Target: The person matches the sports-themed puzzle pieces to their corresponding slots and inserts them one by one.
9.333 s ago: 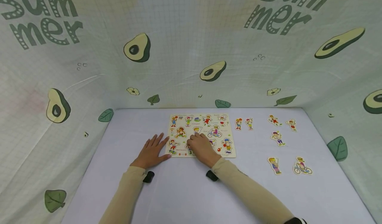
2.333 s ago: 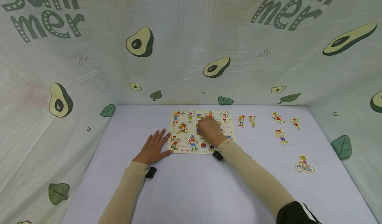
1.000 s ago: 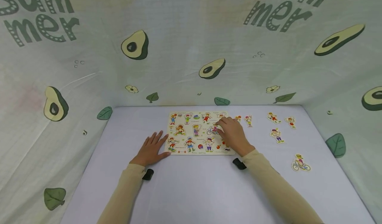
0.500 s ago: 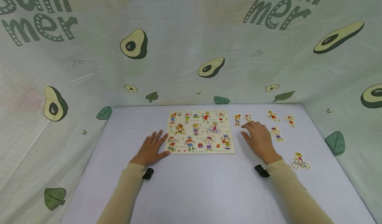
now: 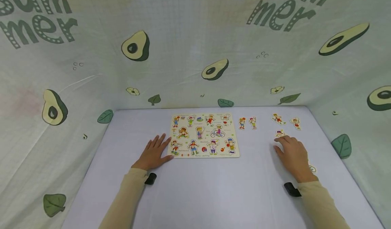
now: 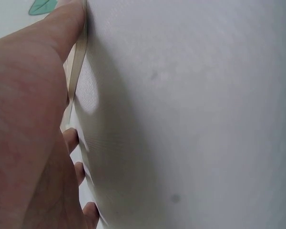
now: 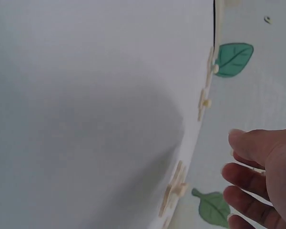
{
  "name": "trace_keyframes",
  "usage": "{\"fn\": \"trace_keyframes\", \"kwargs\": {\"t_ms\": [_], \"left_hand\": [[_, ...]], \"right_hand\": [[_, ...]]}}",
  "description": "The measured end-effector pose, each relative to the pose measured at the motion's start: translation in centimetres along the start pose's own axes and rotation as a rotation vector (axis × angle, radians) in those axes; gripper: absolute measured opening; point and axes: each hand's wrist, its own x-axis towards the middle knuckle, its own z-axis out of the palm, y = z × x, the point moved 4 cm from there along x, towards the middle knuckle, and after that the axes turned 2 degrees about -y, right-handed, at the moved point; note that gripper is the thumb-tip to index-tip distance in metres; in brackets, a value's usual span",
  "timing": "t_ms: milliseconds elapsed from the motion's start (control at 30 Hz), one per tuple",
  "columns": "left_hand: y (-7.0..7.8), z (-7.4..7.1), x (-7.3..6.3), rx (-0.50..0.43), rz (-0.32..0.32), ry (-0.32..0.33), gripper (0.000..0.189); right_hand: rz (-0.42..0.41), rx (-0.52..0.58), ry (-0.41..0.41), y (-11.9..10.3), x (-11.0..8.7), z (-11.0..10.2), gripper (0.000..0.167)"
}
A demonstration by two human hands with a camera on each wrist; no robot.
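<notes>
Since half a second ago, the right grip (image 5: 293, 156) has moved rightward, away from the pair of pieces (image 5: 242, 123) beside the board (image 5: 191, 134), and its fingertips now partly cover the batter piece (image 5: 279, 133). Beige sleeves (image 5: 125, 195) reach forward over the white counter (image 5: 207, 195), with a black device (image 5: 292, 189) at each wrist. Just right of the right grip, the bike piece (image 5: 312, 168) shows only in part, one wheel peeking past the hand. That grip is relaxed and holds nothing, thumb and fingers loosely bent, raised above the counter. Left grip (image 5: 154, 152) lies flat with fingers spread, touching the board's left edge. Directly right of it lies the board, with three rows of sporting figures. The pair sits beyond the right grip and to its left, near the board. Farther out, past the right grip, lie two more pieces (image 5: 278, 119). Beyond everything hangs an avocado-print cloth (image 5: 174, 86).
</notes>
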Motion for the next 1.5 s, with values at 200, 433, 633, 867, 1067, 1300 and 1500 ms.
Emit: {"fn": "trace_keyframes", "kwargs": {"t_ms": [200, 433, 633, 867, 1067, 1300, 1500], "left_hand": [[0.1, -0.1, -0.1, 0.002, 0.01, 0.005, 0.085], [-0.3, 0.2, 0.1, 0.004, 0.008, -0.009, 0.085], [-0.4, 0.2, 0.0, 0.005, 0.011, -0.007, 0.085], [0.0, 0.0, -0.2, -0.004, 0.001, -0.008, 0.084], [0.3, -0.2, -0.3, -0.006, -0.002, -0.01, 0.084], [0.1, 0.1, -0.1, 0.01, -0.009, -0.018, 0.084], [0.1, 0.0, -0.2, 0.005, -0.003, -0.006, 0.083]], "right_hand": [[0.111, -0.03, -0.082, 2.8, -2.6, -1.1, 0.029], [0.207, -0.056, -0.183, 4.7, -4.8, -1.9, 0.031], [0.241, -0.079, -0.239, 5.7, -5.7, -2.5, 0.029], [0.28, -0.097, -0.302, 6.4, -5.9, -2.5, 0.023], [0.296, -0.096, -0.322, 6.6, -6.2, -2.6, 0.023], [0.289, -0.075, -0.341, 6.8, -6.3, -2.9, 0.016], [0.314, -0.074, -0.385, 6.6, -6.3, -3.1, 0.016]]}}
